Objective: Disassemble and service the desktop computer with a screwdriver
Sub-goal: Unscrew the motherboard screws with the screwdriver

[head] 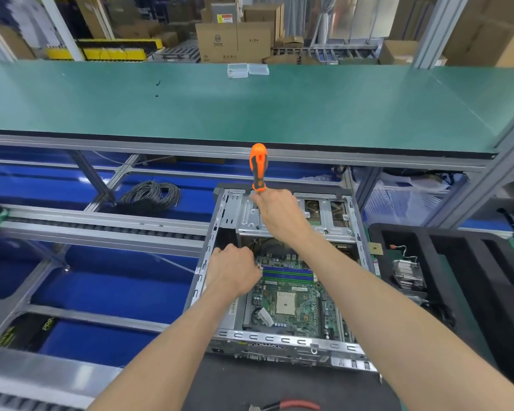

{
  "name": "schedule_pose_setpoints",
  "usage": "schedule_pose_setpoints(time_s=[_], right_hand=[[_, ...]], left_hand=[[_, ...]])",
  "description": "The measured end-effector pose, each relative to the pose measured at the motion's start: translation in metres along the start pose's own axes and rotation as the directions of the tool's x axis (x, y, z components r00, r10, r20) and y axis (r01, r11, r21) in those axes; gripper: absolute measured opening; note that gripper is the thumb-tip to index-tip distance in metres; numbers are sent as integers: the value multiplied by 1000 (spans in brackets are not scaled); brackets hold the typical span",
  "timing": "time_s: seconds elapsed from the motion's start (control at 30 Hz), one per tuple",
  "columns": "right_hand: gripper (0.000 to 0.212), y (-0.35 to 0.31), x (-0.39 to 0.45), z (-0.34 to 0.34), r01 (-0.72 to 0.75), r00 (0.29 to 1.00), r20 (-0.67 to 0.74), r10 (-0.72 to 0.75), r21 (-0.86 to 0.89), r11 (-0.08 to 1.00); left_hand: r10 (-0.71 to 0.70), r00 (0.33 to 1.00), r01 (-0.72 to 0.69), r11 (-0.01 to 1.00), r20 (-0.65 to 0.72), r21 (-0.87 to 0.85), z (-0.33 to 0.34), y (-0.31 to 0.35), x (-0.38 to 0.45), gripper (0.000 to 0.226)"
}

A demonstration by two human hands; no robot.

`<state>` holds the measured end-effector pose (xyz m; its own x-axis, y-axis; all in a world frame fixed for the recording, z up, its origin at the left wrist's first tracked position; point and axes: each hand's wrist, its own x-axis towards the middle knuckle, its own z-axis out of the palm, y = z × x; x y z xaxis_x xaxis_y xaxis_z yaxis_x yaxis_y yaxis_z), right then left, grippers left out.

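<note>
The open desktop computer case [204,272] lies flat in front of me, its green motherboard [291,304] bare with blue memory slots and an empty CPU socket. My right hand [275,210] grips the shaft of an orange-and-black screwdriver [258,166] just below the handle, which points up over the metal drive cage [324,216]. The tip is hidden behind my hand. My left hand [233,269] reaches inside the case at the motherboard's left edge, fingers curled over something I cannot make out.
A black foam tray [463,262] on the right holds a heatsink [407,272] and small parts. Red-handled pliers [291,406] lie at the near edge. A coil of black cable [153,195] sits at left below the green shelf [250,108], which carries clear plastic boxes [247,69].
</note>
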<state>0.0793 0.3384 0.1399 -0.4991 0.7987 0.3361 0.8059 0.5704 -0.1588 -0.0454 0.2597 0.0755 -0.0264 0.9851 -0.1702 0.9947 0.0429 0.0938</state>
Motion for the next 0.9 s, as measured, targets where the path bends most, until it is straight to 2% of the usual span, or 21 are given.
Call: schedule_pose_setpoints(time_s=[0.1, 0.23, 0.43, 0.7, 0.9], right_hand=[[22, 0, 1, 5, -23, 1000, 22, 22, 61, 998], [32, 4, -1, 14, 2, 995, 102, 3, -56, 998], [22, 6, 0, 17, -16, 999, 51, 15, 10, 1000], [26, 5, 1, 14, -69, 997, 26, 67, 131, 989], [26, 3, 0, 15, -93, 996, 20, 90, 165, 982]], left_hand=[[-2, 1000, 1, 1000, 30, 26, -1, 1, 1, 14], [26, 999, -29, 997, 48, 65, 3, 1, 6, 16], [61, 998, -63, 994, 24, 92, 8, 0, 10, 16], [68, 998, -69, 994, 9, 83, 9, 0, 10, 8], [59, 998, -58, 995, -5, 84, 8, 1, 10, 14]])
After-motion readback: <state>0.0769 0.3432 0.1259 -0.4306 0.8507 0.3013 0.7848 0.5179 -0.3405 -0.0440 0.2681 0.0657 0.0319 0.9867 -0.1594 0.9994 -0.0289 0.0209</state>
